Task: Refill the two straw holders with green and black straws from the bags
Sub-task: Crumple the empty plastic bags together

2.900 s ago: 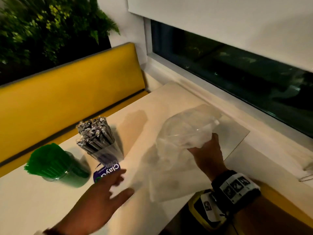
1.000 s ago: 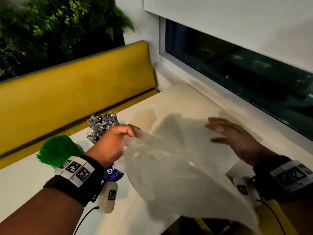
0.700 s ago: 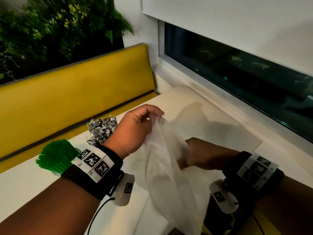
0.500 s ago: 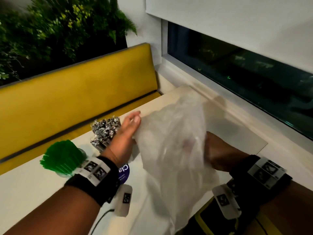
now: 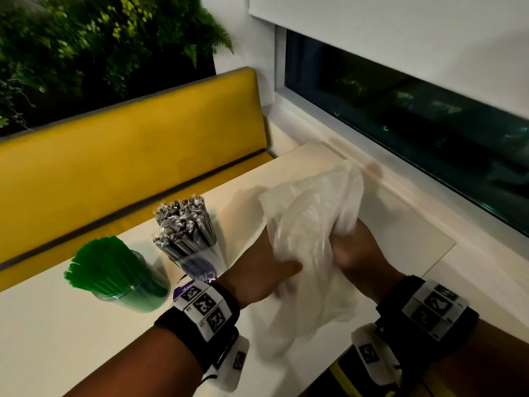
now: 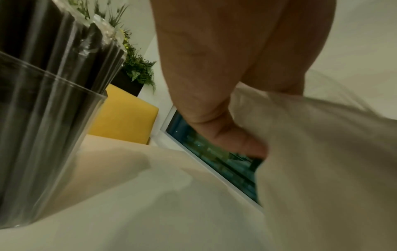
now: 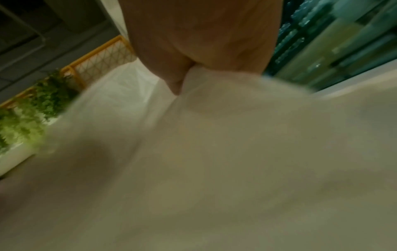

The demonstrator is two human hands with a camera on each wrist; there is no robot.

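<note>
The crumpled plastic bag (image 5: 310,239) hides both hands' fingers; right-wrist view blurred; purple holder label (image 5: 197,280) partly covered.

The person is wearing a wide black strap with a white band of square black-and-white markers on the left wrist (image 5: 204,306), and a matching one on the right wrist (image 5: 429,306). Under each is hanging a small white camera block bearing its own marker; a thin black cable is trailing from the left one. Both forearms are bare

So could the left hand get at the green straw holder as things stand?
Probably not straight away: the left hand grips the plastic bag. The green straw holder stands to its left, nothing between.
</note>
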